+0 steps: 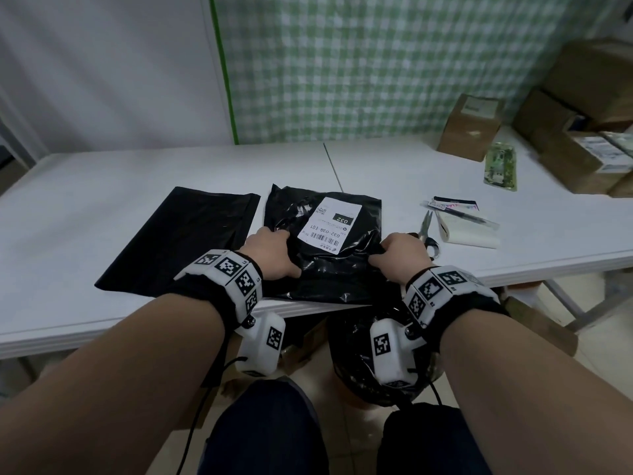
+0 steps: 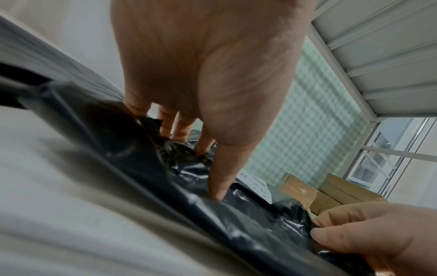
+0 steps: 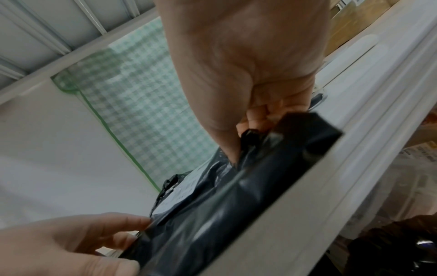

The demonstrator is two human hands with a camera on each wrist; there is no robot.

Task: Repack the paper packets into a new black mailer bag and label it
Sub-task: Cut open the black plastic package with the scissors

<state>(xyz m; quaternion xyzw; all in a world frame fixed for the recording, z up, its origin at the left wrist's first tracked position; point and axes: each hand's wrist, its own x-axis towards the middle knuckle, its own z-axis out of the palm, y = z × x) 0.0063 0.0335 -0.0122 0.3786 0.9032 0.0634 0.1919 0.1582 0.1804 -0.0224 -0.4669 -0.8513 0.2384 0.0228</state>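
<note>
A filled, crinkled black mailer (image 1: 329, 269) with a white shipping label (image 1: 329, 220) lies at the near edge of the white table (image 1: 102, 186); its contents are hidden. My left hand (image 1: 272, 250) grips its left side, thumb (image 2: 218, 186) on top and fingers (image 2: 165, 123) behind the plastic. My right hand (image 1: 394, 253) pinches its right side with curled fingers (image 3: 256, 119) bunching the film. A flat, unlabelled black mailer bag (image 1: 185, 238) lies just left of it, untouched.
Scissors (image 1: 426, 231), a notepad (image 1: 469, 233) and a pen (image 1: 460, 214) lie to the right of my right hand. Farther right are a green packet (image 1: 500, 166) and cardboard boxes (image 1: 471, 128). A black-lined bin (image 1: 359, 358) sits under the table edge.
</note>
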